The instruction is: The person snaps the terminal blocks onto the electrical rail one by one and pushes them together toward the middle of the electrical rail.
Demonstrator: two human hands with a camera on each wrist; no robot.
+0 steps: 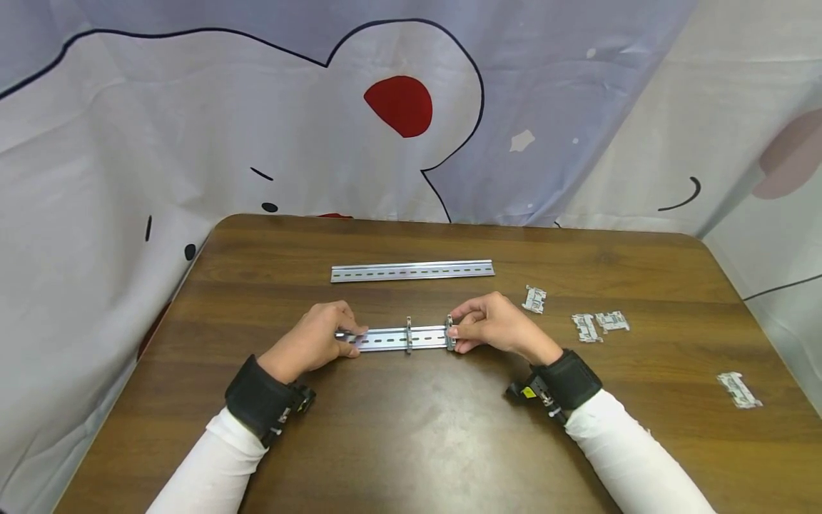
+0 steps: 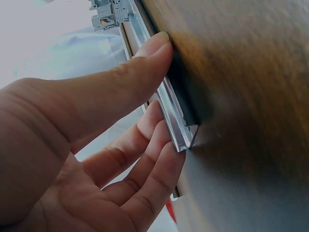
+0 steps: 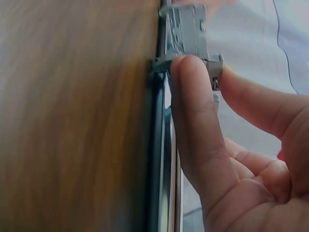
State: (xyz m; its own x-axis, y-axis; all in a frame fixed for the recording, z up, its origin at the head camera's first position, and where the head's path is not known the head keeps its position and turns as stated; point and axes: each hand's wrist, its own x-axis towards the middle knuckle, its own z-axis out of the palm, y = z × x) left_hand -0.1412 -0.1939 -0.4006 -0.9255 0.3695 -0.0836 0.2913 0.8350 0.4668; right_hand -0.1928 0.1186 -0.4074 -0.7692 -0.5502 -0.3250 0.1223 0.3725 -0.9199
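Note:
A slotted metal DIN rail (image 1: 374,340) lies crosswise in front of the person. My left hand (image 1: 319,334) grips its left end, thumb (image 2: 157,48) along the near edge and fingertips along the far edge in the left wrist view. One grey terminal block (image 1: 409,335) stands upright across the rail near its middle. At the right end, my right hand (image 1: 497,327) pinches a second terminal block (image 1: 450,332) that stands across the rail. The right wrist view shows the held grey block (image 3: 216,70) partly hidden by fingers, with the other block (image 3: 190,29) beyond it.
Behind the hands lies another slotted rail (image 1: 411,271). To the right, loose terminal blocks lie flat: one (image 1: 534,299) near the right hand, a pair (image 1: 586,328) farther out, and one (image 1: 738,390) near the right edge of the wooden table (image 1: 411,442). A printed curtain (image 1: 289,128) hangs behind.

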